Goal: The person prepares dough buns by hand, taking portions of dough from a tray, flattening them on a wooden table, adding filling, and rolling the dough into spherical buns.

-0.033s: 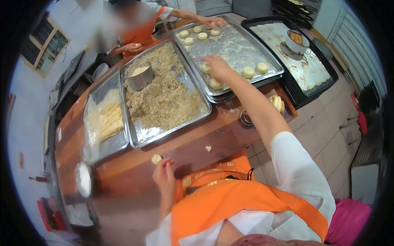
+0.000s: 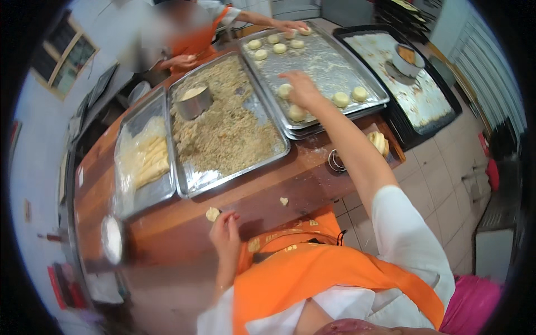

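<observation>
My right hand [image 2: 302, 90] reaches over a large metal tray [image 2: 329, 64], fingers stretched out and holding nothing I can see. Beside its fingertips sits a pale dough round [image 2: 285, 91]; whether they touch, I cannot tell. Another dough round [image 2: 297, 113] lies just below the hand, and two more, including one dough round [image 2: 341, 99], stand to its right. My left hand [image 2: 225, 231] hovers near the table's front edge, fingers loosely bent and apparently bare. Just beyond its fingertips, a small dough lump [image 2: 213, 214] rests on the wooden table [image 2: 251, 195].
A tray [image 2: 190, 187] of crumbly filling holds a metal cup [image 2: 194, 103]. Left of it, dough strips [image 2: 151, 162] lie under plastic. A bowl of white powder [image 2: 113, 240] stands near left. Opposite, a co-worker's hand [image 2: 290, 26] is at the dough tray's far end. A black baking tray [image 2: 405, 78] is at right.
My right fingers have lifted slightly by the dough round. At the far end, the co-worker's hand has shifted and more dough rounds show beside it. My left hand stays nearly still.
</observation>
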`<action>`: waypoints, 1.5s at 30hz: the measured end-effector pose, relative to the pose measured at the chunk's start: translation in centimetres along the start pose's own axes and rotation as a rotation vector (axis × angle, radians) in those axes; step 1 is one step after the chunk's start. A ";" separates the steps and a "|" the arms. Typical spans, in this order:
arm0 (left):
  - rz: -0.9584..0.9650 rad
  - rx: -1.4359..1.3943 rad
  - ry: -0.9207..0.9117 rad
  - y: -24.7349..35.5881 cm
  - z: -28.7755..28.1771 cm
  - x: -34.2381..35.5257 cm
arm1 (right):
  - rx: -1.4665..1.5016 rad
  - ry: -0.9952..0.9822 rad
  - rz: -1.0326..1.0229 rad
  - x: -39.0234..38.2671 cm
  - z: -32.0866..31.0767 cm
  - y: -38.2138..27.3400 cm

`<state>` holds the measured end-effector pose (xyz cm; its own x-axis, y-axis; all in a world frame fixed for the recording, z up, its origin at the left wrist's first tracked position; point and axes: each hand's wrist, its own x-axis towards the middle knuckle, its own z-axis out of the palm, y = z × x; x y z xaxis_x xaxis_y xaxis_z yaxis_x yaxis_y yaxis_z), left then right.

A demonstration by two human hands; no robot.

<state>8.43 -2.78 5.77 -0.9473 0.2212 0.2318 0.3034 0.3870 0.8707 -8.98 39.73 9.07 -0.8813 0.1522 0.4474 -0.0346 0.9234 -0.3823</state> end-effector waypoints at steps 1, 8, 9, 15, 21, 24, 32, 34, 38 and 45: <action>-0.006 -0.012 -0.005 0.2 0.4 0.6 | -0.048 0.120 -0.082 -0.9 -1.7 -1.5; 0.178 0.018 -0.066 0.6 0.8 1.3 | 0.505 0.213 -0.023 -15.3 -5.5 -12.3; 0.178 0.038 -0.043 0.4 0.3 1.2 | 0.542 0.167 -0.064 -16.9 -4.3 -13.0; 0.092 0.150 0.123 -4.1 -4.7 1.9 | 0.514 0.040 0.045 -22.3 0.3 -14.5; 0.039 0.589 0.138 -8.1 -7.0 2.4 | 0.610 -0.028 0.212 -23.6 1.1 -14.8; 0.061 0.453 0.049 -9.7 -6.1 2.9 | 0.567 -0.161 0.180 -23.1 0.9 -16.6; -0.068 0.149 -0.138 -8.4 -3.6 4.1 | 0.469 -0.269 0.054 -21.6 1.7 -19.4; 0.075 0.114 -0.126 -7.8 -4.5 5.2 | 0.474 -0.309 0.129 -21.8 1.9 -19.2; 0.213 0.261 0.242 -10.0 -9.6 12.3 | 0.436 -0.277 0.093 -21.9 1.6 -18.8; 0.089 0.851 0.014 -16.0 -14.3 24.0 | 0.487 -0.314 0.181 -21.5 1.7 -19.3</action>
<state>-20.59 -16.44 3.64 -0.9157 0.2737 0.2941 0.3453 0.9105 0.2277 9.81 18.01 5.50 -0.9877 0.1120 0.1091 -0.0176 0.6134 -0.7895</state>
